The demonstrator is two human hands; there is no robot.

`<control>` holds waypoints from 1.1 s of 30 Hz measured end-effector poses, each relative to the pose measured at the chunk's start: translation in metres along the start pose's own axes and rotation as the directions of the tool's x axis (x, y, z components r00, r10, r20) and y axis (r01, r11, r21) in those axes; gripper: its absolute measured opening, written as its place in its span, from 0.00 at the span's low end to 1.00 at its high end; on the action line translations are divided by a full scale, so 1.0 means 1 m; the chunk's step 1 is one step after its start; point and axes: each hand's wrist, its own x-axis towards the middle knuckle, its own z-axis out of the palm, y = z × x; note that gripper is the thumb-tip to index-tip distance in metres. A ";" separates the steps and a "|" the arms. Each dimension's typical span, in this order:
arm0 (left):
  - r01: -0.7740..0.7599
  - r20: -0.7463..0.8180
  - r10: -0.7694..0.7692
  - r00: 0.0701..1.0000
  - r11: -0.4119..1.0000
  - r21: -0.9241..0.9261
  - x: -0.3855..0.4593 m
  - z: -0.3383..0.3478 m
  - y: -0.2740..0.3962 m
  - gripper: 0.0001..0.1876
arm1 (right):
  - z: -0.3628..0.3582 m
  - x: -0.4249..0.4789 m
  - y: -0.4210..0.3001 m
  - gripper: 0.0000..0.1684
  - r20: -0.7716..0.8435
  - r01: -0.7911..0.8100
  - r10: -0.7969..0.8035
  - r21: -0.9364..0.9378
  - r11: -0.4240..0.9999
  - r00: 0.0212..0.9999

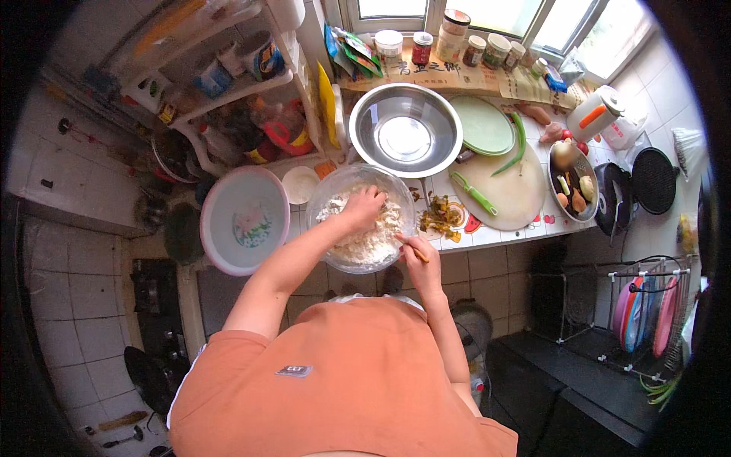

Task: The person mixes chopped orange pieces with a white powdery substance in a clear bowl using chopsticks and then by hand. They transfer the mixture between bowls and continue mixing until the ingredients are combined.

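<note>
A transparent bowl [317, 237] of crumbly, floury dough [360, 248] stands at the counter's front edge. Inside it, my left hand [365, 207] is palm down on the dough with its fingers bent; whether they pinch any of it is hidden. My right hand [424, 267] is at the bowl's right rim, gripping a wooden stick-like utensil [421, 255], perhaps chopsticks, whose far end reaches into the bowl. Just behind is a large stainless steel basin [405, 137]. A smaller white bowl [300, 185] of pale powder sits close by on the left.
A pink-rimmed plastic basin [228, 200] is at left. Chopped brownish-green vegetables [441, 217] lie right of the dough bowl. Farther right are a round cutting board [522, 197] with a green peeler [474, 193], and a metal tray [594, 188] of ginger and other vegetables. Jars [422, 48] line the windowsill.
</note>
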 end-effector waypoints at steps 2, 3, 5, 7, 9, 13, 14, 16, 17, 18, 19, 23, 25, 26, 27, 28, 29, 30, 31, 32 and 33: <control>-0.040 -0.022 0.041 0.999 0.996 0.075 0.003 0.005 0.008 0.29 | -0.002 -0.001 -0.002 0.15 0.009 -0.042 0.041 0.029 0.999 0.999; -0.033 -0.026 0.035 0.999 0.996 0.081 0.005 0.006 0.009 0.28 | -0.003 0.001 -0.003 0.15 0.012 -0.054 0.053 0.044 0.998 0.998; -0.019 -0.033 0.022 0.999 0.996 0.092 0.008 0.009 0.009 0.26 | 0.000 -0.001 -0.004 0.14 -0.007 -0.045 0.045 0.057 0.997 0.999; -0.026 -0.008 0.027 1.000 0.996 0.083 0.012 0.004 0.012 0.25 | -0.001 0.000 -0.008 0.13 -0.018 -0.045 0.046 0.057 0.997 0.999; -0.042 0.023 0.040 0.999 0.996 0.076 0.017 0.001 0.011 0.23 | -0.004 0.000 -0.013 0.13 -0.006 -0.051 0.052 0.054 0.997 0.999; -0.046 0.116 0.034 0.993 0.994 0.103 0.028 0.006 0.001 0.22 | -0.001 0.000 -0.010 0.13 -0.032 -0.017 0.019 0.075 0.997 0.999; -0.035 0.143 0.018 0.990 0.992 0.120 0.031 0.007 0.000 0.22 | 0.001 0.000 -0.008 0.13 -0.038 -0.011 0.014 0.075 0.997 0.999; -0.080 0.195 0.050 0.980 0.985 0.154 0.030 -0.002 0.004 0.21 | 0.002 0.000 -0.006 0.13 -0.055 -0.023 0.028 0.089 0.996 0.998; -0.103 0.220 0.064 0.973 0.980 0.170 0.030 -0.006 0.007 0.20 | 0.002 0.000 -0.005 0.13 -0.061 -0.035 0.041 0.101 0.994 0.997; -0.100 0.220 0.062 0.974 0.981 0.164 0.029 -0.007 0.007 0.19 | 0.003 0.000 -0.006 0.13 -0.062 -0.045 0.053 0.114 0.992 0.997; -0.096 0.220 0.060 0.974 0.983 0.158 0.029 -0.007 0.008 0.18 | 0.003 0.000 -0.007 0.13 -0.062 -0.049 0.057 0.120 0.992 0.996; -0.138 0.154 0.124 0.980 0.987 0.086 0.026 -0.012 0.013 0.13 | 0.002 0.000 -0.009 0.13 -0.054 -0.078 0.086 0.141 0.987 0.995; -0.131 0.105 0.124 0.987 0.989 0.064 0.027 -0.006 0.010 0.13 | 0.002 0.000 -0.009 0.13 -0.053 -0.078 0.086 0.134 0.988 0.995; -0.128 0.080 0.123 0.989 0.990 0.053 0.027 -0.004 0.009 0.14 | 0.002 0.000 -0.008 0.13 -0.058 -0.069 0.077 0.121 0.990 0.995; -0.128 0.077 0.123 0.989 0.990 0.053 0.027 -0.003 0.009 0.13 | 0.002 0.000 -0.007 0.14 -0.065 -0.062 0.069 0.106 0.992 0.995; -0.127 0.073 0.123 0.990 0.990 0.053 0.028 -0.003 0.009 0.13 | 0.001 0.000 -0.007 0.14 -0.059 -0.068 0.074 0.105 0.992 0.995; -0.126 0.070 0.122 0.990 0.991 0.053 0.028 -0.003 0.009 0.13 | 0.001 0.000 -0.007 0.14 -0.053 -0.074 0.080 0.104 0.992 0.995; -0.135 0.058 0.132 0.990 0.989 0.056 0.028 -0.002 0.007 0.13 | 0.001 0.000 -0.007 0.14 -0.044 -0.079 0.084 0.102 0.992 0.996; -0.144 0.047 0.141 0.989 0.988 0.060 0.028 0.000 0.004 0.13 | 0.000 0.000 -0.007 0.14 -0.041 -0.084 0.089 0.105 0.991 0.995; -0.151 0.035 0.149 0.988 0.986 0.063 0.027 0.002 0.001 0.13 | 0.000 0.000 -0.008 0.14 -0.037 -0.089 0.094 0.108 0.990 0.995; -0.163 0.015 0.162 0.987 0.985 0.058 0.025 0.000 0.001 0.13 | 0.001 -0.001 -0.007 0.14 -0.036 -0.097 0.102 0.112 0.989 0.994</control>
